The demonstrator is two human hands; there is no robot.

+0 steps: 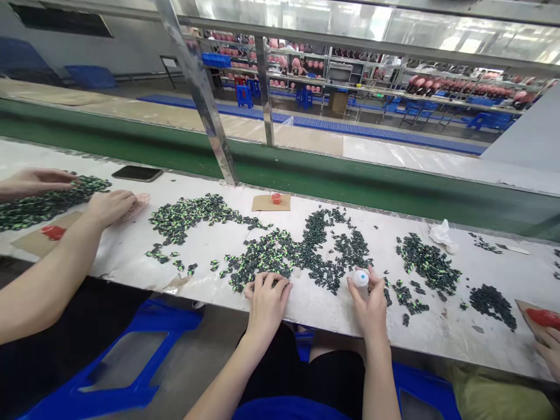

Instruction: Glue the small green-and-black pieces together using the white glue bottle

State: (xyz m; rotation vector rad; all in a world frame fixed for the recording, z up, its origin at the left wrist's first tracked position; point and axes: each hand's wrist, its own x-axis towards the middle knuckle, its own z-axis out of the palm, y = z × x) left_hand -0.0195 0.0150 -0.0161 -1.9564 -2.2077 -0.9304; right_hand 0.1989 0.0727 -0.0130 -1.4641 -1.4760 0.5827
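Observation:
My left hand [265, 298] rests fingers-down on the near edge of a big scatter of small dark green pieces [301, 251] on the white worktable [131, 251]; its fingertips are curled among the pieces. My right hand [371, 303] is closed round a small white round part with a blue centre [361, 278], held just right of that scatter. A second heap of dark pieces [429, 265] lies right of my right hand.
A co-worker's hands [109, 205] work at another pile [44, 204] on the left, near a phone [136, 173]. A red cap sits on a cardboard square [271, 202]. Crumpled tissue [441, 234] lies right. Another person's hand [549, 350] shows at the far right. A green conveyor belt [350, 181] runs behind.

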